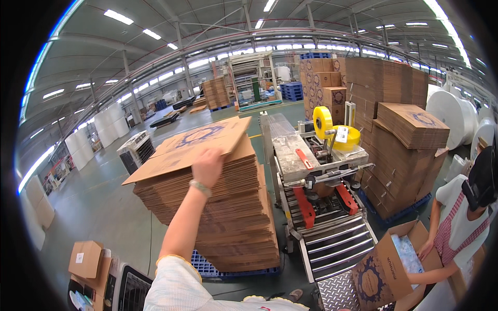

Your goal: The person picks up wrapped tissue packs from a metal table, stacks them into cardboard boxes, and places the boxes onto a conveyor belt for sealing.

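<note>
My left hand grips the near edge of a flattened cardboard carton with a printed gear-like emblem. This top carton is tilted, its right end raised off the tall stack of flat cartons beneath it. The stack stands on a blue plastic pallet in front of me. My fingertips are partly hidden at the carton's edge. My right hand is out of view.
Right of the stack stands a carton-sealing machine with yellow tape rolls and a roller conveyor. A co-worker reaches into an open carton holding plastic-wrapped goods. More flat cartons are stacked behind. An air cooler stands left.
</note>
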Tool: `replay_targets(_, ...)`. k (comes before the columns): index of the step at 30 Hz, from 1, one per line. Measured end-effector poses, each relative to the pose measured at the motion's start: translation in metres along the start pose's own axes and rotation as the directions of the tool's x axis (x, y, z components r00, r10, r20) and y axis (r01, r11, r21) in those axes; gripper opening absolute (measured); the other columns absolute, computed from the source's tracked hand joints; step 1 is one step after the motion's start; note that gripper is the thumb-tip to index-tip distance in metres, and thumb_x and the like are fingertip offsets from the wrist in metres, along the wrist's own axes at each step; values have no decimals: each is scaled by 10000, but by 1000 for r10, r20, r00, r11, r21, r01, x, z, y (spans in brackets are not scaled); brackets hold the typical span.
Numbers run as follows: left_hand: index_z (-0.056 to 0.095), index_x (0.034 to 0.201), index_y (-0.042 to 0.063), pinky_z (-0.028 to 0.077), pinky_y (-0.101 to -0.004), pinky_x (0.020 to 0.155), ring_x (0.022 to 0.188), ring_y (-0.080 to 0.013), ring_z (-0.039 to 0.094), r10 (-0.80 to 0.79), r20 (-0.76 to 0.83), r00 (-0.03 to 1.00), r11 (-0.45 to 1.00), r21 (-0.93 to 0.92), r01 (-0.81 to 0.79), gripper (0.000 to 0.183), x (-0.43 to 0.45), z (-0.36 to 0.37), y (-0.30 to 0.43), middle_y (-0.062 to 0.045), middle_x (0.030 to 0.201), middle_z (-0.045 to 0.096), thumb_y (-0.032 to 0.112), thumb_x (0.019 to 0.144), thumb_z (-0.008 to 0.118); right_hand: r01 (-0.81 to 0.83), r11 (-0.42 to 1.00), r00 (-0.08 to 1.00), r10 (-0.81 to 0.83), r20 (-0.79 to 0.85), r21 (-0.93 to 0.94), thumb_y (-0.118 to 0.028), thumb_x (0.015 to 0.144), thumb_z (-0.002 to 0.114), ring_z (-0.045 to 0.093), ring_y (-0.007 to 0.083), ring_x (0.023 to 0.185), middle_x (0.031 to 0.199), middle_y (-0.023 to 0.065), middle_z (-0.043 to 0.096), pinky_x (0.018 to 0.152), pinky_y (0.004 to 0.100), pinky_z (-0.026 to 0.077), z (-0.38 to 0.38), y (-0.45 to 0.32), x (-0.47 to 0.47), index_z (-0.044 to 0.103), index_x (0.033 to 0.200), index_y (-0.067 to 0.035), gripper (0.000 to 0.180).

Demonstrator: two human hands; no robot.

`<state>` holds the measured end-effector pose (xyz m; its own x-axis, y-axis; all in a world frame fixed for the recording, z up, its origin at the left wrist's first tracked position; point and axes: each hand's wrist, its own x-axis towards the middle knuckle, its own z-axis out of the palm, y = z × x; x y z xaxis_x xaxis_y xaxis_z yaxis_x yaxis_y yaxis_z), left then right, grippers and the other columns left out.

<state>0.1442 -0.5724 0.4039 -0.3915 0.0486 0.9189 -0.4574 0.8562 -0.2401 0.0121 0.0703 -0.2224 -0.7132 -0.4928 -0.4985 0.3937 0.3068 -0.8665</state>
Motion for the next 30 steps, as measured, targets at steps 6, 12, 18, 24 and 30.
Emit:
replay_targets(6, 569, 767, 184, 492, -239, 623, 717, -120, 621, 610, -234, 757, 754, -123, -645, 196, 72, -84, 174, 51, 745, 611, 299, 877, 684, 332, 912, 924, -366, -114, -241, -167, 1004, 617, 635, 208, 851, 933, 117, 646, 740, 348, 521, 54, -190, -64, 625, 1223, -20, 264)
replay_targets(12, 445, 653, 158, 396, -301, 574, 609, -173, 501, 639, -528, 560, 281, -518, -808, 537, 97, -110, 276, 12, 639, 440, 609, 912, 583, 615, 569, 645, -761, -66, -546, -239, 797, 802, 282, 402, 1491, 1598, 279, 308, 1235, 455, 218, 102, -315, -163, 305, 1559, 22, 947)
replay_targets(18, 467, 624, 93, 330, -332, 507, 511, -187, 425, -82, -78, 994, 124, -990, -67, 662, 48, 28, 297, -36, 583, 422, 553, 1078, 325, 269, 424, 377, -872, -311, -865, -180, 777, 808, 715, 312, 828, 895, 170, 736, 781, 406, 564, 78, -325, -252, 732, 1066, -35, 332)
replay_targets(24, 498, 1271, -87, 378, -437, 1044, 1185, -366, 506, -413, 613, 674, 34, -729, 684, 522, -144, 146, 404, -258, 1256, 534, 359, 1018, 592, -149, 468, 727, -545, -417, -871, -342, 947, 668, 682, 355, 758, 801, 131, 685, 688, 448, 548, 64, -304, -272, 679, 906, -56, 289)
replay_targets(30, 56, 1574, -114, 132, -468, 1254, 1534, -445, 140, 44, 805, 591, -71, -588, 806, 1182, -207, 81, 457, -337, 1633, 124, 401, 834, 821, -131, 714, 818, -315, -482, -688, -376, 1028, 532, 676, 401, 942, 993, 183, 713, 831, 461, 539, 70, -321, -253, 686, 1140, -87, 346)
